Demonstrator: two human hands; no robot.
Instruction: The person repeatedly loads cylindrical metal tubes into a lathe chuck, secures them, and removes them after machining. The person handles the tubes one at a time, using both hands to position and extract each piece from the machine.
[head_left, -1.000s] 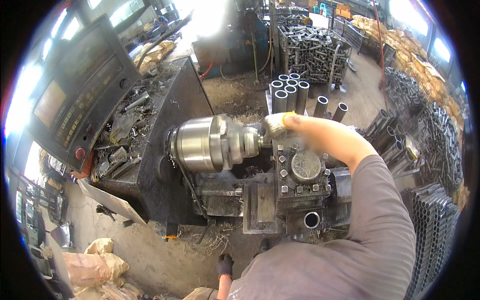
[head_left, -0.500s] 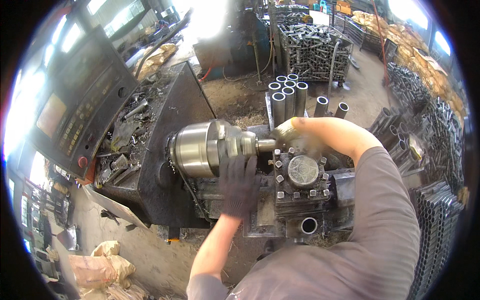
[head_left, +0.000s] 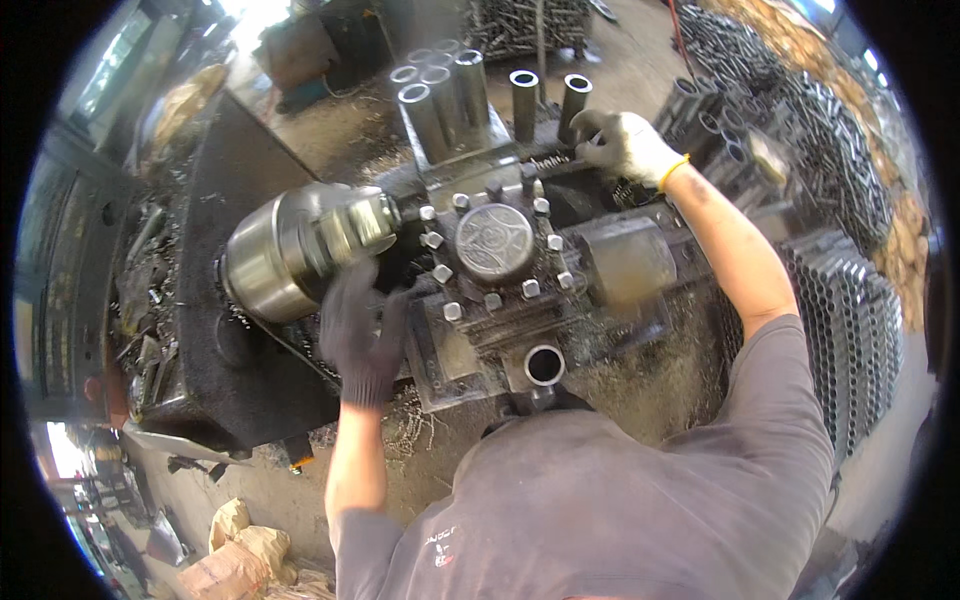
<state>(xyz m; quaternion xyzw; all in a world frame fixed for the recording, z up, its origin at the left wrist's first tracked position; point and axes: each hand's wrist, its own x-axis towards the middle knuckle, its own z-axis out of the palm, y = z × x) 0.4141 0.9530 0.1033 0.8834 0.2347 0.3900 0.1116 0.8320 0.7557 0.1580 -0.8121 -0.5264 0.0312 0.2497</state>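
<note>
My left hand (head_left: 362,335), in a dark knit glove, is in front of the metal lathe chuck (head_left: 270,255). Motion smears its fingers, but they look spread and hold nothing visible. The chuck's jaws (head_left: 365,222) are blurred too. Beyond the square tool post (head_left: 494,243), my right hand (head_left: 632,148) wears a whitish glove with a yellow cuff. Its fingers curl loosely with a gap between thumb and fingers, right beside an upright steel tube (head_left: 574,100); contact is unclear. Another steel tube (head_left: 523,103) stands to the left of that one.
A cluster of steel tubes (head_left: 425,120) stands on a plate behind the tool post. More tubes (head_left: 735,160) lean at the right, above a stacked tube pile (head_left: 850,330). An open round bore (head_left: 544,365) faces up in front. Metal scrap (head_left: 150,300) covers the left ledge.
My right hand has moved right, from near the rod at the chuck to beside the standing tubes. My left hand has come slightly nearer my body. The view has shifted right.
</note>
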